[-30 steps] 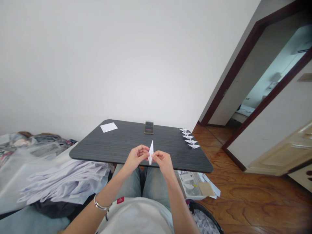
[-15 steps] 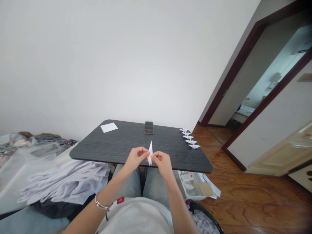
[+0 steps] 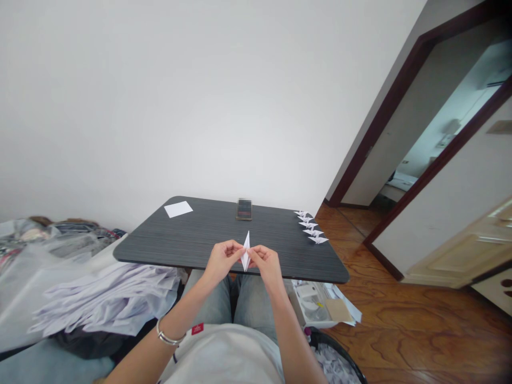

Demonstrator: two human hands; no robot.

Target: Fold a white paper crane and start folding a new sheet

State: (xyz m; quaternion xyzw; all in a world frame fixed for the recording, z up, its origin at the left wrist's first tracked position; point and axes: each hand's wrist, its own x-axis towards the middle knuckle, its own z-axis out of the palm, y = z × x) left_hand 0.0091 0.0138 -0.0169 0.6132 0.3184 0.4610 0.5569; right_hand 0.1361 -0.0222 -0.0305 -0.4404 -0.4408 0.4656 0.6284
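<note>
A narrow, pointed piece of folded white paper (image 3: 247, 246) stands upright between my hands, over the near edge of the dark table (image 3: 208, 229). My left hand (image 3: 222, 259) pinches its left side with thumb and fingers. From the other side, my right hand (image 3: 265, 262) grips it the same way, and both thumb tips meet near its middle. Several folded paper cranes (image 3: 314, 233) sit in a row along the table's right side. A flat white sheet of paper (image 3: 178, 209) lies at the back left.
A small dark device on a stand (image 3: 244, 209) is at the table's back edge, by the wall. White cloth (image 3: 108, 298) is heaped at the left. Below the right side are a box of items (image 3: 316, 304) and a black bin (image 3: 336, 362) with crumpled paper.
My right thumb and fingers have shifted slightly up and left on the folded paper, closer to my left fingertips. The left hand stays almost still.
</note>
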